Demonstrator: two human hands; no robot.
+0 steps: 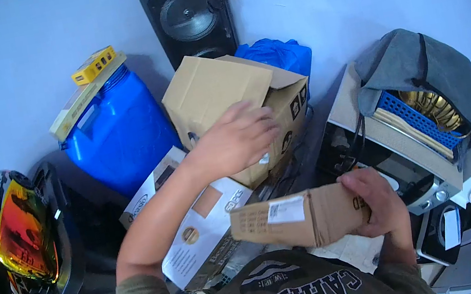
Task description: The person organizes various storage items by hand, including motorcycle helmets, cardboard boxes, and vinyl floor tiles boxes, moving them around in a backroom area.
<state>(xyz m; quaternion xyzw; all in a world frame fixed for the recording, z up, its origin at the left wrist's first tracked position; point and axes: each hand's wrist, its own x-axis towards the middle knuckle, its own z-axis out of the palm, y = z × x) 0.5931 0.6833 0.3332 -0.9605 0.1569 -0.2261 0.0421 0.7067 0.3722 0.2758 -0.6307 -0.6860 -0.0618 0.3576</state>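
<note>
My left hand (243, 136) is over the front of a large brown cardboard box (215, 84), its fingers loosely spread and slightly blurred, with nothing visible in them. Black printed symbols mark that box's right side, and its top flap is raised at an edge. In my right hand (377, 200) is a smaller brown carton (307, 216), gripped at its right end with the thumb on top. The carton is held in front of my chest, tilted, and a white label with a code (286, 211) shows on it.
A white printed box (208, 240) lies under my left forearm. Left of the large box stands a blue plastic drum (120, 136) with a flat box and a yellow pack (94, 66) on top. Helmets (20, 229) sit far left, a speaker (187, 14) behind, a microwave oven (402, 165) at right.
</note>
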